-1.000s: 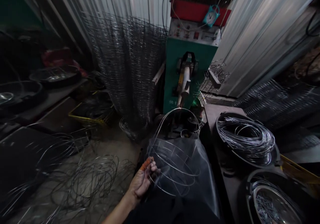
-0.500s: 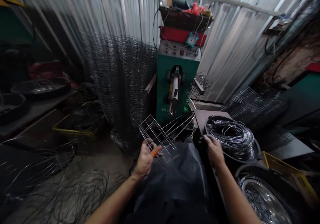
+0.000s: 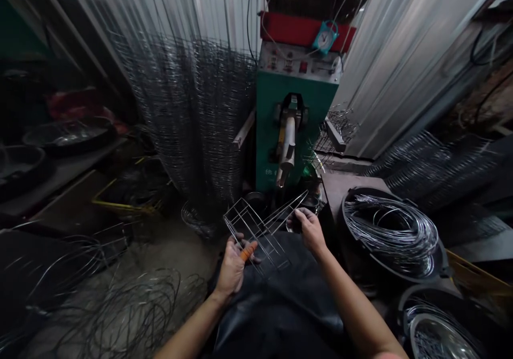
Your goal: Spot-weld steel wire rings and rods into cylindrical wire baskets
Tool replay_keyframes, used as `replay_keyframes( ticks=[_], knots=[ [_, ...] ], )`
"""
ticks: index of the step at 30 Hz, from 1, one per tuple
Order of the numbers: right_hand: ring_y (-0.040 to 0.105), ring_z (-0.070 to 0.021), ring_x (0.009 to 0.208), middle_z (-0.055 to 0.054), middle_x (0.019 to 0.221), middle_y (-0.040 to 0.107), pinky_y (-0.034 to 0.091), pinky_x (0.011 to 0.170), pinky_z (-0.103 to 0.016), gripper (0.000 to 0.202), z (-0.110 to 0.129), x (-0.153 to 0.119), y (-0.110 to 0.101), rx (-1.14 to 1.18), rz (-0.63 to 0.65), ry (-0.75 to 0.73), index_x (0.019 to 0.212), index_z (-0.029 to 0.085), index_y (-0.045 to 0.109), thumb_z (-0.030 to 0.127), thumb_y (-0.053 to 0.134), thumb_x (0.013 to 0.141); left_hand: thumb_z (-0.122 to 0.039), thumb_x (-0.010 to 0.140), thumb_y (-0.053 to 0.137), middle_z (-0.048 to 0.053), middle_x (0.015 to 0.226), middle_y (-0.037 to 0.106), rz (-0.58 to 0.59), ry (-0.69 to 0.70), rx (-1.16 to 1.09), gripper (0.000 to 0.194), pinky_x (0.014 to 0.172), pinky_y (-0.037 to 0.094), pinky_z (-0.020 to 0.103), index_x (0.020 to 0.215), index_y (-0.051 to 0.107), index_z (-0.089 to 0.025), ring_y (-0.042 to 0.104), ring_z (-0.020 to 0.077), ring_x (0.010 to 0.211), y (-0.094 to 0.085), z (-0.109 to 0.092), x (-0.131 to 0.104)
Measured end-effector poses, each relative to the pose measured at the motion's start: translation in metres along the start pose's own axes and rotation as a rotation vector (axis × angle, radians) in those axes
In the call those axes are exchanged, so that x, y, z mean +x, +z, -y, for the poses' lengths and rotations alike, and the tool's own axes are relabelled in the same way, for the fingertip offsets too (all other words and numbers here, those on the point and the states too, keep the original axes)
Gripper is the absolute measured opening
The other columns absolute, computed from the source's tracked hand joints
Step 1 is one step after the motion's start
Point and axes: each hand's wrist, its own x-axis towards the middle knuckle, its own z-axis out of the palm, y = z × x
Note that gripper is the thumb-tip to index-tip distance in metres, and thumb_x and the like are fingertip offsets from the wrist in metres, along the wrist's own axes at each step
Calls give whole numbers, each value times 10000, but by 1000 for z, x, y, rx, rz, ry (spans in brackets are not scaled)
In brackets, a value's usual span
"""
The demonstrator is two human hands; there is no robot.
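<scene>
My left hand grips the near side of a wire basket, its thumb wrapped in orange tape. The basket is a rectangular frame of thin metal rods, held tilted over my dark apron. A long wire loop like a handle runs from it to the right. My right hand has its fingers closed at that loop, near its far end. Just beyond stands a green machine with a metal arm pointing down toward me. The fingertips of my right hand are partly hidden.
Tall stacks of wire frames lean on the metal wall at left. To the right, a black basin holds wire rings, and another holds a steel bowl. Loose wire covers the floor at left. A blue clock hangs on the machine.
My right hand has moved left, from beside the basin to the basket's wire loop, and closed there. My left hand still holds the basket. The view has tipped down.
</scene>
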Motion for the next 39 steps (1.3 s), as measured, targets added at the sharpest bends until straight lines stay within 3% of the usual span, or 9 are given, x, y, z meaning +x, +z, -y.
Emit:
replay_keyframes(
  ticks=[8, 15, 30, 39],
  knots=[
    [574, -125, 503, 10, 590, 607, 460, 474, -224, 312, -13, 23, -4, -21, 50, 11, 681, 176, 561, 466, 676, 670, -290, 596, 746, -95, 687, 462, -55, -44, 2, 518, 482, 505, 253, 956, 380, -223, 447, 51, 476, 4, 2, 18],
    [562, -116, 491, 21, 584, 587, 465, 485, -228, 301, -21, 39, 4, 15, 12, -30, 641, 180, 559, 455, 677, 671, -290, 582, 757, -86, 698, 459, -121, -78, 0, 539, 466, 491, 230, 966, 384, -227, 444, 53, 493, 12, 1, 29],
    [556, -113, 474, 22, 560, 579, 463, 478, -224, 288, -29, 54, 5, 25, 54, 18, 639, 177, 550, 434, 672, 683, -305, 586, 754, -91, 668, 425, -113, -93, 8, 527, 439, 479, 229, 955, 387, -222, 421, 55, 481, 8, 0, 44],
    [550, -110, 465, 12, 567, 579, 463, 454, -221, 287, -34, 76, 6, 47, 28, 23, 644, 177, 543, 425, 688, 661, -302, 526, 783, -101, 649, 441, -167, -95, -8, 576, 408, 448, 211, 947, 398, -221, 414, 44, 429, 16, -2, 62]
  ],
)
